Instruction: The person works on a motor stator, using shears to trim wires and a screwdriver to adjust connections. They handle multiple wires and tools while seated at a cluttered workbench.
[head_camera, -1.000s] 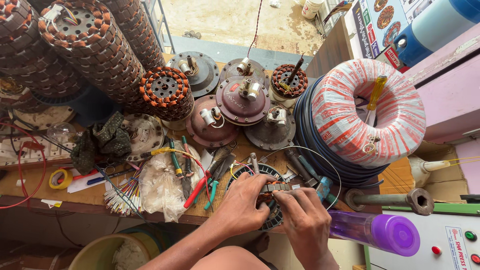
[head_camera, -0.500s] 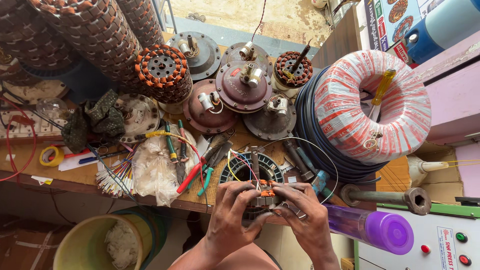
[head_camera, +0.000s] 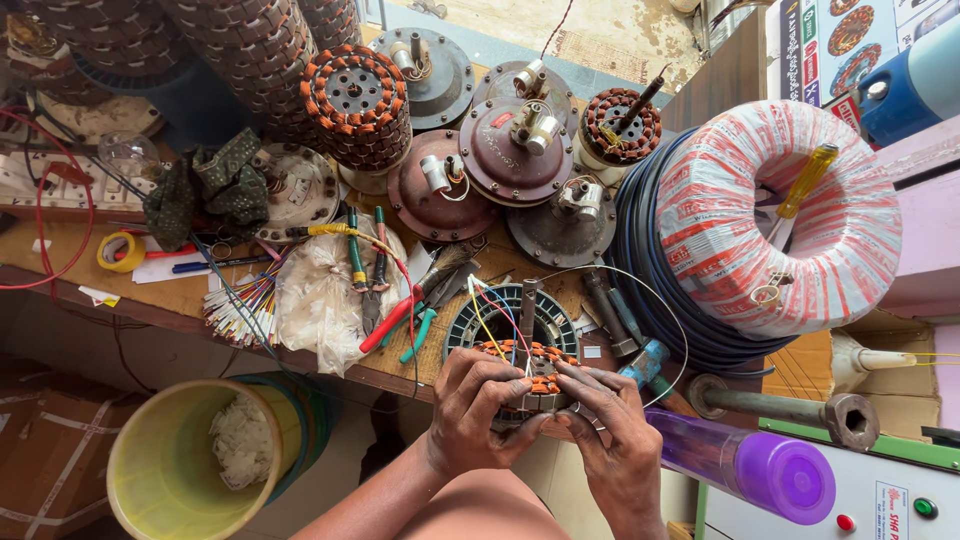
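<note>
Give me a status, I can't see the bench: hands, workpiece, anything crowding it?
Left hand and right hand both grip the wound stator. Coloured leads stick up from it. Pliers and purple tube lie close by.

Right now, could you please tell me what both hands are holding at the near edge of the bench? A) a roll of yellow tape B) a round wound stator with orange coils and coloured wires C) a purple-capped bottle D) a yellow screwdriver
B: the left hand and right hand both grip the wound stator, orange coils showing between the fingers, coloured wires rising from it.
</note>
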